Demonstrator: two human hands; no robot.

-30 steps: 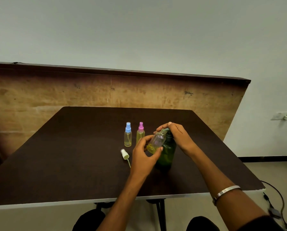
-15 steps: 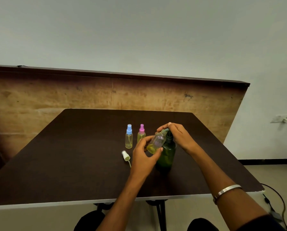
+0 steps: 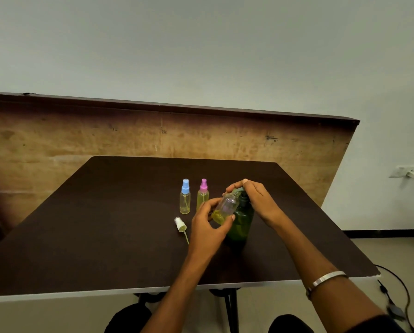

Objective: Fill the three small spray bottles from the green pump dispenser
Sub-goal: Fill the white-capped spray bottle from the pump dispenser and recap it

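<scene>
Clear plastic bottle [image 3: 226, 207] tilted in left hand [image 3: 207, 225]; right hand [image 3: 257, 199] presses green dispenser [image 3: 241, 223].

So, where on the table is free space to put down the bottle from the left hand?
Bare tabletop lies left of the blue-capped bottle and white sprayer, and beyond both capped bottles. It is crowded around the green dispenser and pink-capped bottle.

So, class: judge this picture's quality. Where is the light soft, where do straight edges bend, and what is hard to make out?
Head view: soft, even light, no harsh glare; the table edge and the board behind it bow from the wide lens; the green dispenser reads dark against the tabletop, half hidden by the hands.
</scene>
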